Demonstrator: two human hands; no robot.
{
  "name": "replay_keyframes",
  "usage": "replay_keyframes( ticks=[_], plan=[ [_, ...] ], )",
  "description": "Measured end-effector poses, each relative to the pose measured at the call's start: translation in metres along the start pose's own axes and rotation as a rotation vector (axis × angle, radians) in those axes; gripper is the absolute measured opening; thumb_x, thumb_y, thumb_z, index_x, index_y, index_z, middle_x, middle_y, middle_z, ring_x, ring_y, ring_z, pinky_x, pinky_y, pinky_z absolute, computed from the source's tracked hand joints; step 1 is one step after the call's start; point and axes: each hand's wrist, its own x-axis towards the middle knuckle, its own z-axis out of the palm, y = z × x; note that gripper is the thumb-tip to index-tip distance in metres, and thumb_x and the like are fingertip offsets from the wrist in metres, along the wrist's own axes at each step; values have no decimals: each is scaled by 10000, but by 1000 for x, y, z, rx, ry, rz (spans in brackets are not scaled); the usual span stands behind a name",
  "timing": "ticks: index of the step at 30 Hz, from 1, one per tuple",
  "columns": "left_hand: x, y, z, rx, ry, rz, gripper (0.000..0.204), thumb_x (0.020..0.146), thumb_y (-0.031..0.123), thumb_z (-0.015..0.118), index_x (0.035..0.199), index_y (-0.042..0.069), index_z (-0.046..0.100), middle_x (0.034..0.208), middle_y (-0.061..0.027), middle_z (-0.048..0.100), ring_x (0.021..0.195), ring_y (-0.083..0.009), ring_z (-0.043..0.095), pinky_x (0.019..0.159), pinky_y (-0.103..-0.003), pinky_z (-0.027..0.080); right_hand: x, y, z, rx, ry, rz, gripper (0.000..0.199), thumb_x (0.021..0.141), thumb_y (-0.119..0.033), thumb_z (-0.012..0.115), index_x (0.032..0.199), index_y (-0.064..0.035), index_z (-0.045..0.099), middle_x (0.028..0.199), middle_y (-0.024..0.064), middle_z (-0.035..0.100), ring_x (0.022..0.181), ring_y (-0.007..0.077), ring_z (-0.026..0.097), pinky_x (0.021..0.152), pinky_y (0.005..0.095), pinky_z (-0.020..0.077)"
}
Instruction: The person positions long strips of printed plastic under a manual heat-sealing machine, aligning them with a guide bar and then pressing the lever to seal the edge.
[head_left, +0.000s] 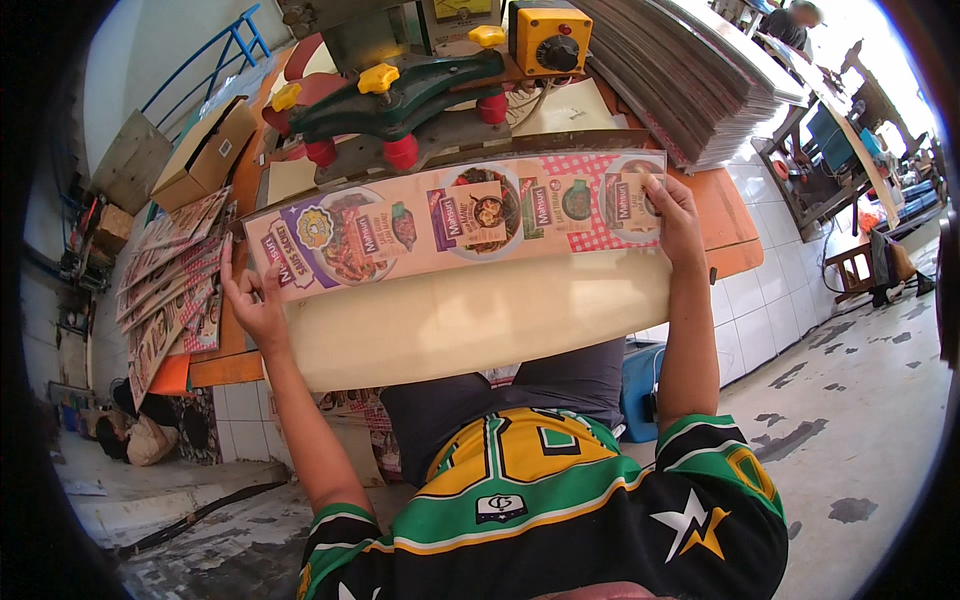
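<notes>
A long printed strip [407, 215] with pictures of food bowls and packets on peach and red checks lies across the work table in front of me. My right hand [678, 215] pinches its right end, thumb on top. At the left end, my left hand [255, 308] has its fingers apart, the index finger stretched up beside the strip's edge and the thumb by its lower corner. Below the strip a plain cream sheet [480, 320] curves down over my lap. Just beyond the strip stands a machine with a dark green metal bracket [390, 105].
Red feet and yellow knobs [378, 78] sit on the bracket, with a yellow control box [550, 40] behind. Similar printed strips [175, 265] are piled at left beside a cardboard box [205, 150]. A tall stack of boards [680, 80] stands far right. Other people are in the background.
</notes>
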Motion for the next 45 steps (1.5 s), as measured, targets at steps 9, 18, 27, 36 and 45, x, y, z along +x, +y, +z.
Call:
replay_keyframes(
  ticks=[9,18,27,36,45],
  plan=[
    [-1,0,-1,25,21,23,671,945,128,717,1513,29,373,700,75,336,655,-41,329,655,-170,309,0,1,-3,-13,-24,-30,322,1016,-233,592,1140,50,685,1000,90,728,873,106,686,788,259,550],
    [0,-6,-3,-130,82,6,636,946,107,713,1486,35,384,749,43,529,702,-35,463,692,-170,365,0,5,-7,79,-12,-135,306,1005,-259,610,1091,23,694,982,71,723,866,101,671,779,261,537],
    [-2,-4,-8,-64,20,7,601,962,117,696,1476,39,394,801,2,598,756,-55,537,713,-177,398,0,0,-2,39,15,-131,287,1000,-257,628,1061,16,694,912,33,708,800,75,640,748,247,525],
    [6,-22,-13,123,236,-48,452,1001,196,650,1392,23,500,833,4,590,790,-76,536,755,-217,444,-1,14,-4,-137,-95,22,276,978,-218,670,1078,38,694,934,26,704,810,68,621,740,242,507],
    [8,-6,-9,568,387,28,402,991,284,663,1285,21,585,1053,-109,602,1017,-216,581,898,-340,483,-11,4,22,-146,-161,121,327,973,-191,678,1191,51,663,1048,57,717,960,85,628,865,277,508]
  ],
)
